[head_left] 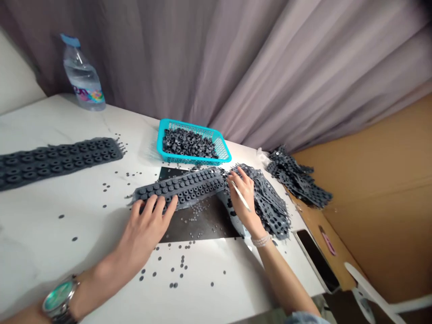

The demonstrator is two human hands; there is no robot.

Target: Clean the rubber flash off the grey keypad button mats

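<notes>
A dark grey rubber strip (189,186) with rows of round raised studs, some with holes, lies at a slant across a black mat (202,225). My left hand (148,220) rests with spread fingertips on the strip's near edge, toward its left end. At the strip's right end, my right hand (241,191) grips a slim white pen-like tool (241,196); its working tip is hidden by my fingers. Just right of that hand is a heap of perforated grey rubber sheets (270,202). Small dark discs (182,261) are scattered over the mat and table.
A turquoise basket (194,159) full of small dark rubber pieces stands behind the strip. Another studded strip (57,162) lies left, below a water bottle (84,81). More rubber scrap (297,177), a phone (317,261) and a pink cutter (327,240) are on the right.
</notes>
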